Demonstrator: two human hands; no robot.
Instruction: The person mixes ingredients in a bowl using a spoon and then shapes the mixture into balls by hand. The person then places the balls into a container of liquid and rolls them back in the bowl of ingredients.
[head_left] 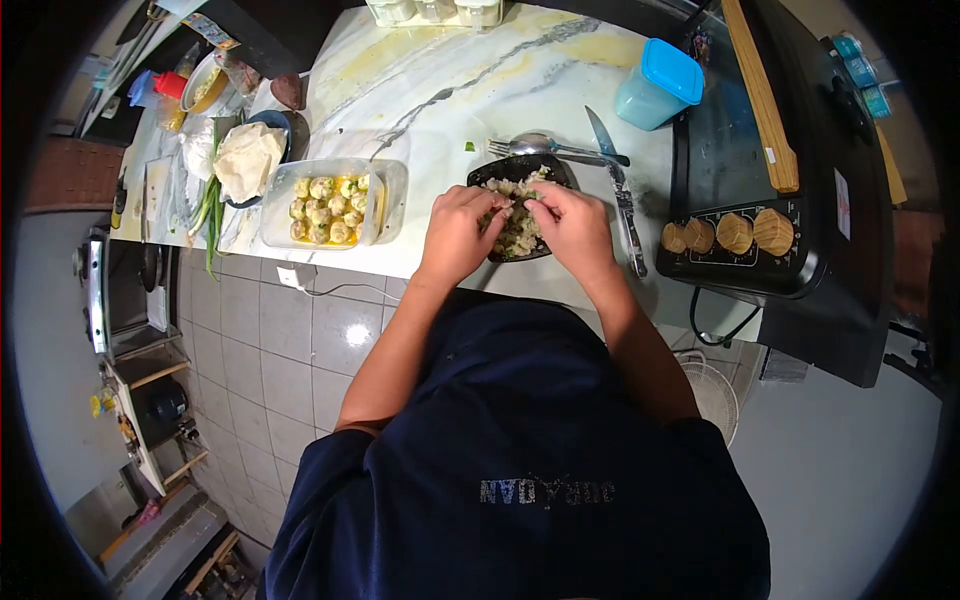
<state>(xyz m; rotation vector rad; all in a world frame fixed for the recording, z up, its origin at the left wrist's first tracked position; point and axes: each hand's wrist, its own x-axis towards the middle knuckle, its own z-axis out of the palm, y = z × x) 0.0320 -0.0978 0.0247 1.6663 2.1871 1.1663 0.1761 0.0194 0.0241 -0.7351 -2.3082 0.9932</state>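
A dark bowl of pale chopped filling with green bits sits at the counter's front edge. Over its left side, my left hand is closed, fingertips curled around a small pale lump of the filling. My right hand is over the right side of the bowl, thumb and fingers pinched together; what lies between them is too small to make out. To the left, a clear plastic container holds several round yellowish balls with green bits.
Behind the bowl lie a fork, a spoon and a knife; another utensil lies right. A blue-lidded tub stands by the black appliance. Pale round wrappers and green onions are far left.
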